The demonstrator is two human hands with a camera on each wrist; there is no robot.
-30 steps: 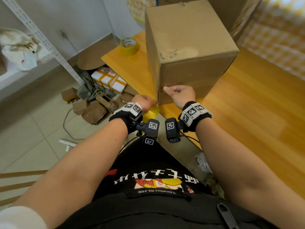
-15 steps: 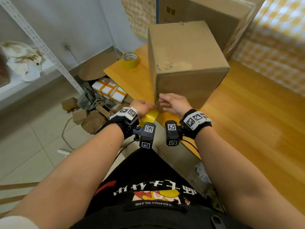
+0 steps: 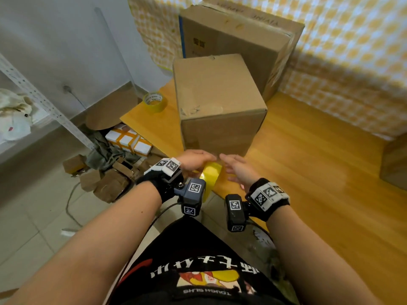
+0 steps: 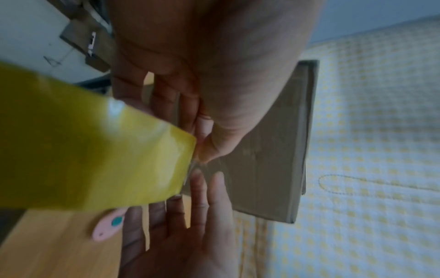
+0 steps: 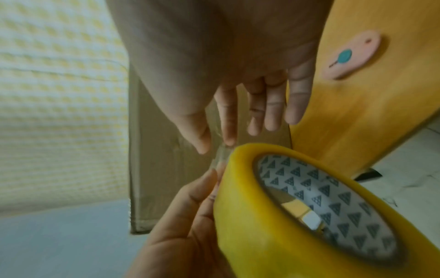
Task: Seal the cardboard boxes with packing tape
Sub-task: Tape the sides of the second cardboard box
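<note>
Two rolls of yellowish tape are in play, so let's sweep from the left. Out on the floor lie white parcels (image 3: 130,140) banded in orange. On the wooden table's (image 3: 308,164) far left corner sits the spare tape roll (image 3: 154,101), printing on its core too small to read. Coming in, the left hand (image 3: 193,160) grips the working tape roll (image 3: 212,176) just off the table's near edge, fingers curled on it; the right wrist view shows grey triangles printed inside its core. Dead centre stands the cardboard box (image 3: 217,106), upright on the table, flaps closed, a scuffed patch of torn old tape near its top front edge. Behind it a larger box (image 3: 237,38) carries dark print, unreadable here. Moving right, the right hand (image 3: 236,170) reaches in with straight, spread fingers, thumb and forefinger closing on the clear tape end at the roll; whether they actually pinch it, I cannot tell. A pink oval tool (image 5: 350,56) with a teal spot lies on the table near the hands.
</note>
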